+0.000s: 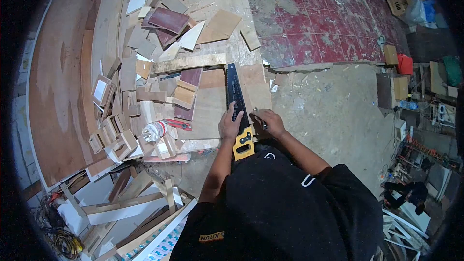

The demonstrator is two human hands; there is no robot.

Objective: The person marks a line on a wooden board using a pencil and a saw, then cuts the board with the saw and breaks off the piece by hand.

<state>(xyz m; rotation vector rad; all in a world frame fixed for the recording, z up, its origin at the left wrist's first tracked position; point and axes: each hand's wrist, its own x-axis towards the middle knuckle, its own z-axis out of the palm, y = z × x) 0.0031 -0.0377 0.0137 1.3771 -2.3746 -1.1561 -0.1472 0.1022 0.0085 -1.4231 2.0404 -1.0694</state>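
A handsaw (234, 87) with a black blade and a yellow handle lies lengthwise on the wooden workbench, its handle towards my body. My left hand (230, 124) grips the blade just above the handle, fingers resting over it. To the right of the blade, my right hand (271, 122) is closed, fingertips near the toothed edge. A small dark item shows under its fingers, too little of it visible to name. Beneath the saw is a pale wooden board (210, 101).
Wood offcuts (169, 19) litter the bench. A clear bottle (154, 131) and a red tool (179, 124) lie left of my hands. Scrap boards (125, 208) pile up at lower left. Another person (408, 195) crouches at far right. Concrete floor (328, 111) lies right of the bench.
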